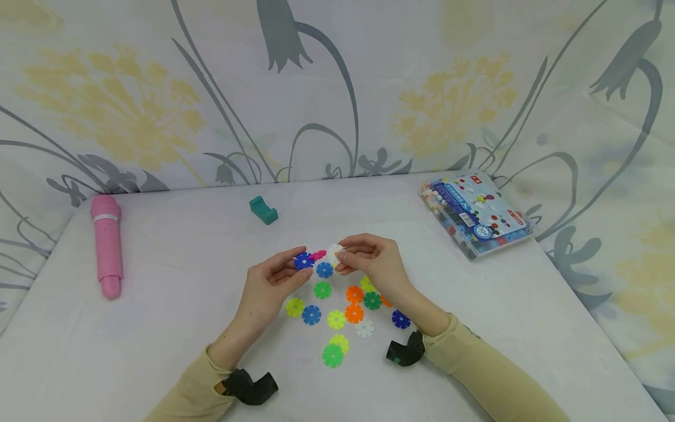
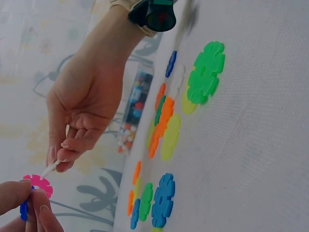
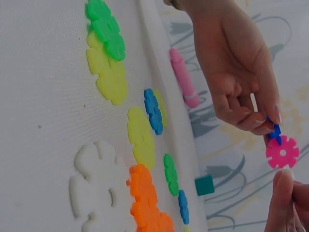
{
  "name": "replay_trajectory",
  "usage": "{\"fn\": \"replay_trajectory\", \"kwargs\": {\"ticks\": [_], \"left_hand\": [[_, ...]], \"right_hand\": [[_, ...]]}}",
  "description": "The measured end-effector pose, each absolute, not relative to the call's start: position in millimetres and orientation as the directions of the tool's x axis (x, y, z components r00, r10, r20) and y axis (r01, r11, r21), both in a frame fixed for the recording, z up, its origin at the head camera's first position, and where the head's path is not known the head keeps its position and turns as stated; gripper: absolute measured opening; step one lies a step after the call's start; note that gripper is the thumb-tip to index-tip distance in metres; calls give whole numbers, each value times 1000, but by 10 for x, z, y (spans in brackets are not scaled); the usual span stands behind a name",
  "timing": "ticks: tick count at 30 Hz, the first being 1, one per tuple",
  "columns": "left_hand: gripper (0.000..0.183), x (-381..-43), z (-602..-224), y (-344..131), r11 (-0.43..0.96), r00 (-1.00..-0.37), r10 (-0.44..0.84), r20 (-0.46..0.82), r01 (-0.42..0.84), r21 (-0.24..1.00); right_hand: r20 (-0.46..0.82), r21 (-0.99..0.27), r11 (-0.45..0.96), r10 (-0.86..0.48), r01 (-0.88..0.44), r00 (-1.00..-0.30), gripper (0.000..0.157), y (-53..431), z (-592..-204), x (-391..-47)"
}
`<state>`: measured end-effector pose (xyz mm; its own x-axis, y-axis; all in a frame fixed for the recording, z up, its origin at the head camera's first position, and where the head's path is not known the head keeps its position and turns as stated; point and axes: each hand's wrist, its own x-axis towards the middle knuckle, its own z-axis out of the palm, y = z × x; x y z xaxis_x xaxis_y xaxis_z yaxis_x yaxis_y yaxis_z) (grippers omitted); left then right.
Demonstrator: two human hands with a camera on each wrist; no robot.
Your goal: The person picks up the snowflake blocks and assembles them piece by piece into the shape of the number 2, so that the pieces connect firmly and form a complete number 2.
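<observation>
My left hand [image 1: 271, 281] pinches a dark blue notched plastic disc [image 1: 303, 261] between thumb and fingers. A pink disc [image 3: 283, 152] is joined edge-on to the blue one, as the right wrist view shows. Facing it, my right hand [image 1: 377, 258] pinches a white disc [image 1: 333, 253] whose edge meets the pink disc's rim; whether it is slotted in I cannot tell. Both hands are raised over the table. Beneath them lie loose discs, among them a blue one [image 1: 324, 269], a green one [image 1: 323, 290], an orange one [image 1: 354, 314] and a white one [image 1: 364, 328].
A pink cylindrical case [image 1: 107, 246] lies at the left. Towards the back is a small teal block [image 1: 263, 210]. A clear plastic box [image 1: 477, 214] with coloured pieces stands at the back right. Patterned fabric [image 1: 337, 88] hangs behind the white table [image 1: 184, 305].
</observation>
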<state>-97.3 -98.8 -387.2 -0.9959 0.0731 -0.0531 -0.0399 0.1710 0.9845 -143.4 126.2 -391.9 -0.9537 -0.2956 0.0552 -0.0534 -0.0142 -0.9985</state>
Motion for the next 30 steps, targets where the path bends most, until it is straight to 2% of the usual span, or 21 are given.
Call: {"fn": "replay_trajectory", "kwargs": {"ticks": [13,21,30], "left_hand": [[45,-953,-3884,-988,169,-991,136,1,24,985],[44,-965,-3907,-990,180,-992,127,4,27,983],[43,-962,-3917,-998,189,-991,130,25,50,981]], "right_hand": [[100,-993,22,-302,-112,-948,23,1265,-3921,-1426],[130,-991,-21,-350,-130,-928,31,1266,-3907,-1423],[144,-988,3,-378,-157,-915,31,1278,-3912,-1408]]}}
